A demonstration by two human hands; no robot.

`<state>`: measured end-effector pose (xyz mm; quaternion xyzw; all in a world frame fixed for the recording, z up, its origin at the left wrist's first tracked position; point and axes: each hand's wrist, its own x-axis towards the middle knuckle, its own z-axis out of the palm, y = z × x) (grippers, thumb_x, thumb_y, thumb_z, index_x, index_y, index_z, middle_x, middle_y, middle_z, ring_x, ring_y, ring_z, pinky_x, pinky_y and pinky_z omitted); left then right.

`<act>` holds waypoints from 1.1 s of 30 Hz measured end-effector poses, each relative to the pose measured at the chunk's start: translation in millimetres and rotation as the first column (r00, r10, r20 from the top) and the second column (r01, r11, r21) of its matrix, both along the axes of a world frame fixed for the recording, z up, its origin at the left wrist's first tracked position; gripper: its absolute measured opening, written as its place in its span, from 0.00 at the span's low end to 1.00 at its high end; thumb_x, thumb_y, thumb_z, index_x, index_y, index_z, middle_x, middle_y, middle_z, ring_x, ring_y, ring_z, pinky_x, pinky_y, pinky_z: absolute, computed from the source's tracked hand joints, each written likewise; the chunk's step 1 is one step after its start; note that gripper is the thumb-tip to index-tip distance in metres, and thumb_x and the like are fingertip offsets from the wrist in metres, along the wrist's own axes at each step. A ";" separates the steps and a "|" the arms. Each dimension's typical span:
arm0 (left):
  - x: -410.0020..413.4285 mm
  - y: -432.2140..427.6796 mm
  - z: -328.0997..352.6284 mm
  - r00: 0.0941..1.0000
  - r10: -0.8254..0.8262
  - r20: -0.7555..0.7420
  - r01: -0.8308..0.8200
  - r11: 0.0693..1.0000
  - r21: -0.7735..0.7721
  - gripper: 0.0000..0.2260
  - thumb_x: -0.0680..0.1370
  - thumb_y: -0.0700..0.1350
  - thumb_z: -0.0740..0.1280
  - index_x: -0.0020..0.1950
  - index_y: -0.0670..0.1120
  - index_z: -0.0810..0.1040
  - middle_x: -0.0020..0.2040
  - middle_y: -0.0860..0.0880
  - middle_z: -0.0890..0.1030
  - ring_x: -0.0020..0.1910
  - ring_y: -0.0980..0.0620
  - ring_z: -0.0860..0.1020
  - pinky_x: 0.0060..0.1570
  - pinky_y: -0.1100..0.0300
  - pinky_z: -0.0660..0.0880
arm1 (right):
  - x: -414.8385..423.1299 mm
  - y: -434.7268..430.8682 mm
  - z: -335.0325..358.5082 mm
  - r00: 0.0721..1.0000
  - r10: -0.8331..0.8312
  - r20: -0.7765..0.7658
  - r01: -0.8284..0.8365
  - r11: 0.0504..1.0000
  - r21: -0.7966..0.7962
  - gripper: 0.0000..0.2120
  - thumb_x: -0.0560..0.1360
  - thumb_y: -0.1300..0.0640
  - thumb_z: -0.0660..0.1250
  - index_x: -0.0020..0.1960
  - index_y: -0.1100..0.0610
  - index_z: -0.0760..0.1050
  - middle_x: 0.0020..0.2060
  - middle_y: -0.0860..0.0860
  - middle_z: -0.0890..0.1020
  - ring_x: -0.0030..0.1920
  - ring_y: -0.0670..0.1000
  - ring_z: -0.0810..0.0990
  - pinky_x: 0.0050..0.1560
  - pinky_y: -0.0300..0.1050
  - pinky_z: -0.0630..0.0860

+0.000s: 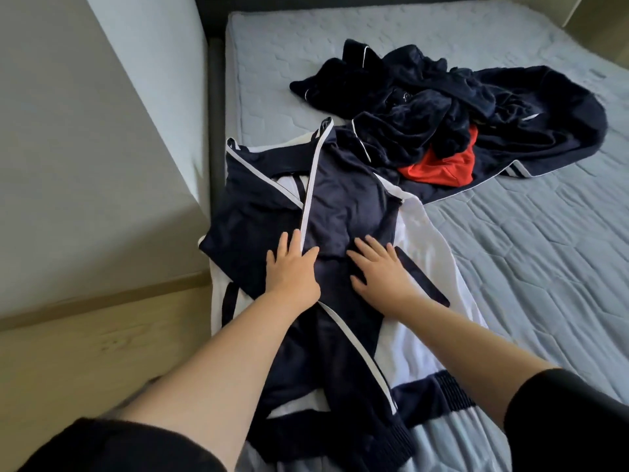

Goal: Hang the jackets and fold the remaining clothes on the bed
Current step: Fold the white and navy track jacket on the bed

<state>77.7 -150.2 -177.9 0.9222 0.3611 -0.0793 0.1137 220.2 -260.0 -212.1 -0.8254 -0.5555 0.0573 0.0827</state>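
A navy and white jacket [340, 195] lies spread at the near left corner of the bed [527, 250], its sleeves crossed over the body. My left hand [292, 270] presses flat on it with fingers straight, across a white stripe. Beside it, my right hand [377, 270] also rests flat on the navy cloth, fingers spread. Further back lies a heap of dark navy clothes [459, 103] with a red garment [442, 165] showing beneath it.
The bed's dark frame [216, 114] runs along the left side, next to a pale wall ledge [146, 80]. Wooden floor [85, 352] lies at the lower left. The grey quilted mattress stretches bare to the right of the jacket.
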 end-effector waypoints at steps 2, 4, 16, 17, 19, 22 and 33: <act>-14.2 -1.8 2.1 0.999 0.051 -0.002 -0.051 0.995 -0.090 0.26 0.78 0.45 0.62 0.75 0.54 0.59 0.78 0.46 0.44 0.76 0.45 0.41 0.73 0.46 0.47 | -16.4 -15.5 1.8 0.998 0.054 -0.017 -0.055 0.990 -0.129 0.25 0.79 0.52 0.56 0.75 0.55 0.59 0.76 0.49 0.57 0.76 0.50 0.51 0.74 0.52 0.44; -26.5 -7.2 3.8 0.998 0.065 0.004 -0.063 0.987 -0.148 0.21 0.80 0.46 0.59 0.74 0.54 0.63 0.78 0.46 0.46 0.76 0.46 0.43 0.73 0.47 0.49 | -28.8 -24.1 12.9 0.991 0.018 -0.131 -0.028 0.997 -0.079 0.19 0.79 0.53 0.57 0.68 0.57 0.69 0.70 0.52 0.68 0.72 0.52 0.61 0.71 0.48 0.55; -46.7 -25.2 27.1 0.982 0.013 0.188 0.033 0.971 -0.238 0.12 0.78 0.41 0.60 0.58 0.45 0.78 0.77 0.50 0.57 0.76 0.50 0.49 0.72 0.52 0.52 | -40.1 -45.3 88.6 0.440 -0.276 -0.854 -0.036 0.945 -0.324 0.11 0.78 0.58 0.64 0.37 0.57 0.72 0.29 0.48 0.75 0.30 0.45 0.74 0.31 0.36 0.71; -41.7 -25.1 31.4 0.969 0.051 0.242 0.031 0.945 -0.325 0.12 0.78 0.41 0.59 0.58 0.44 0.78 0.76 0.51 0.59 0.76 0.50 0.51 0.71 0.56 0.52 | -27.0 -47.5 96.8 0.405 -0.300 -0.864 0.024 0.948 -0.318 0.11 0.78 0.57 0.65 0.37 0.57 0.72 0.28 0.49 0.75 0.29 0.45 0.74 0.30 0.37 0.71; -32.1 -28.0 39.8 0.935 0.190 0.301 0.018 0.819 -0.573 0.15 0.78 0.43 0.60 0.62 0.42 0.77 0.75 0.52 0.63 0.74 0.52 0.59 0.66 0.63 0.56 | -1.3 -53.0 108.1 0.434 -0.373 -0.820 0.111 0.925 -0.362 0.13 0.76 0.52 0.66 0.37 0.59 0.74 0.31 0.52 0.76 0.31 0.48 0.75 0.32 0.39 0.71; -26.2 -32.6 34.4 0.918 0.221 0.329 0.022 0.800 -0.600 0.17 0.78 0.43 0.62 0.67 0.47 0.73 0.75 0.51 0.61 0.72 0.52 0.62 0.67 0.63 0.58 | 23.7 -62.2 106.2 0.760 -0.434 -0.484 0.192 0.861 -0.471 0.20 0.77 0.45 0.63 0.35 0.60 0.72 0.35 0.53 0.76 0.35 0.51 0.74 0.37 0.41 0.68; -8.3 -43.0 4.6 0.718 0.661 0.218 -0.127 0.432 -0.893 0.29 0.76 0.39 0.64 0.75 0.49 0.58 0.49 0.49 0.78 0.41 0.50 0.80 0.39 0.59 0.77 | 9.7 -76.0 48.5 0.864 -0.424 -0.270 0.336 0.887 -0.318 0.21 0.81 0.47 0.56 0.31 0.55 0.63 0.30 0.49 0.70 0.36 0.52 0.70 0.32 0.43 0.61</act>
